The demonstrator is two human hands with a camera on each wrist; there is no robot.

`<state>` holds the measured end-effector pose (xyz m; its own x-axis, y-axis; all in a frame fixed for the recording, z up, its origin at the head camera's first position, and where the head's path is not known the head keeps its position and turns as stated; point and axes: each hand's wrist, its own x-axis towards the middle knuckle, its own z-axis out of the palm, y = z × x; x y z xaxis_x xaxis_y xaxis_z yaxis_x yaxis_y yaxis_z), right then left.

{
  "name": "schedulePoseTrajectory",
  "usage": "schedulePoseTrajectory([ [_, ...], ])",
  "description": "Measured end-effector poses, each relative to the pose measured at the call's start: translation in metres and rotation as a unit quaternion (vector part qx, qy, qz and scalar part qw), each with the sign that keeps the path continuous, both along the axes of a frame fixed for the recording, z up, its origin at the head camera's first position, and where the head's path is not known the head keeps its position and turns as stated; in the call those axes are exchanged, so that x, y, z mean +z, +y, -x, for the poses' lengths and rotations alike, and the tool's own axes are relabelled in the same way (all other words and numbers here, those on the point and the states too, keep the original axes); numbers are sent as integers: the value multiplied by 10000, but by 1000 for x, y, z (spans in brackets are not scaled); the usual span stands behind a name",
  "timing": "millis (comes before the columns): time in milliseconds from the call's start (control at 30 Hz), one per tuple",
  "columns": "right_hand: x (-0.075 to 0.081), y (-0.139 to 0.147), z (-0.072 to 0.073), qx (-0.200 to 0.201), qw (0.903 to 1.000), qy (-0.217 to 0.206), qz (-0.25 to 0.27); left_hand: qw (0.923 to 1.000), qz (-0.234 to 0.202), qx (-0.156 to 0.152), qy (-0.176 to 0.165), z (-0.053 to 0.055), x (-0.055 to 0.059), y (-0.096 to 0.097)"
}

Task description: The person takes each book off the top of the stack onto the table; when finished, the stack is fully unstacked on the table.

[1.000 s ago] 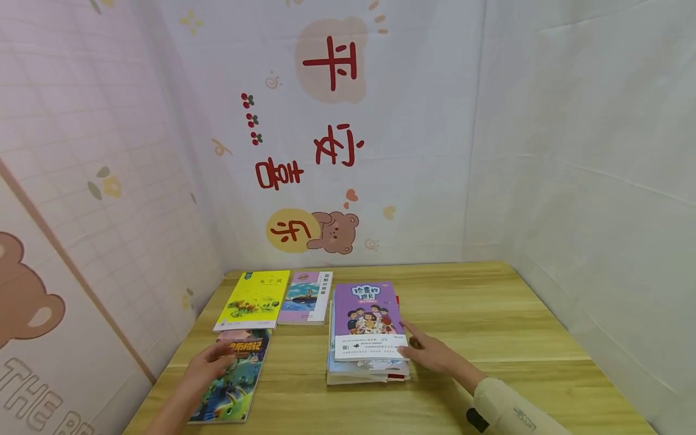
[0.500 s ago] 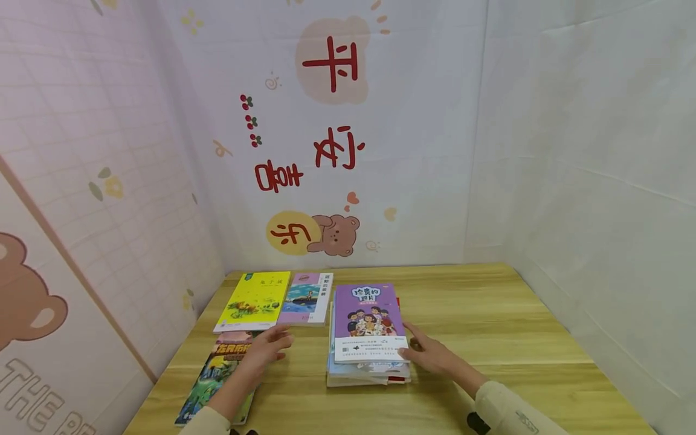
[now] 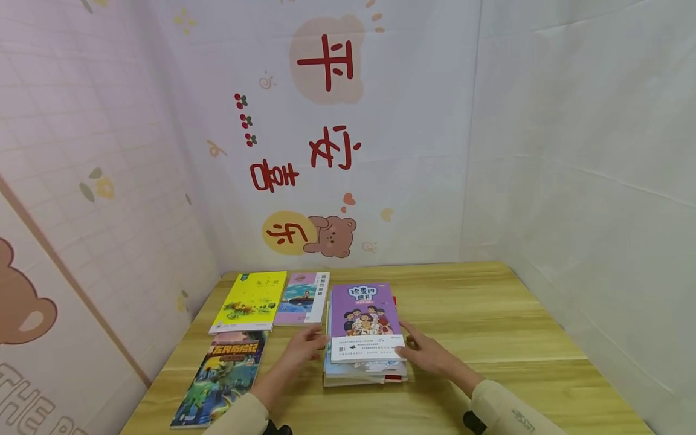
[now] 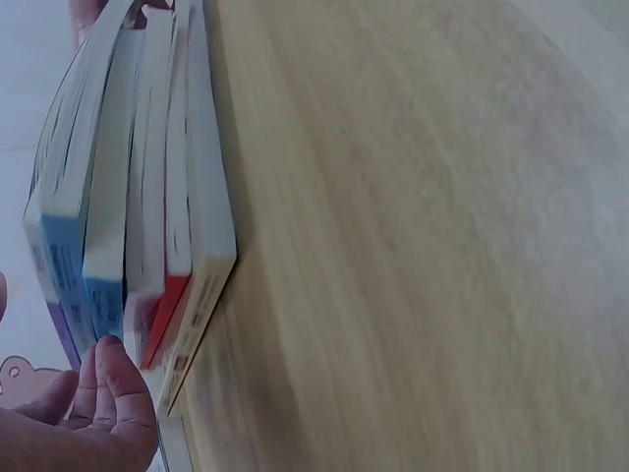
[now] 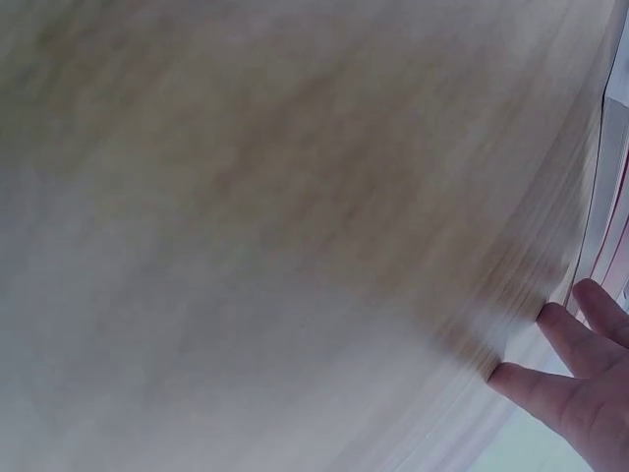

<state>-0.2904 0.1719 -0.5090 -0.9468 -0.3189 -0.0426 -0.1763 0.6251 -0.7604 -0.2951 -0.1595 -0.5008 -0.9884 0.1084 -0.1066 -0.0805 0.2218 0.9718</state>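
Now, head view: the left hand (image 3: 302, 347) has crossed from the adventure book (image 3: 222, 376) to the book stack (image 3: 365, 341) on the table (image 3: 478, 308), so hands flank it. Left wrist: relaxed fingers (image 4: 124, 382) by the spines (image 4: 65, 264), gripping nothing. Right wrist: the right hand (image 5: 587, 398) touches the stack, fingers straight.

The left hand (image 3: 304, 347) has moved from over the dark comic book (image 3: 222, 376) to the left side of the book stack (image 3: 365, 339). The comic's title (image 3: 235, 349) now shows uncovered.
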Motion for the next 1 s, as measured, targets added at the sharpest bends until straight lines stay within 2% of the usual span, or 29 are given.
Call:
schedulePoseTrajectory([
  [300,-1,1,1,264,9994,88,192,10000,-21,-3,2,3,-4,9],
  [433,-2,0,-1,327,9992,118,184,9999,-69,-109,71,2,-4,10],
  [667,-1,-3,-3,203,9994,275,103,9997,24,-152,163,2,-2,12],
  [833,-2,-5,-3,93,9997,238,40,9998,-97,-39,139,3,-1,12],
  [1000,-2,-6,-3,80,9998,188,35,9998,-184,88,76,0,1,4],
])
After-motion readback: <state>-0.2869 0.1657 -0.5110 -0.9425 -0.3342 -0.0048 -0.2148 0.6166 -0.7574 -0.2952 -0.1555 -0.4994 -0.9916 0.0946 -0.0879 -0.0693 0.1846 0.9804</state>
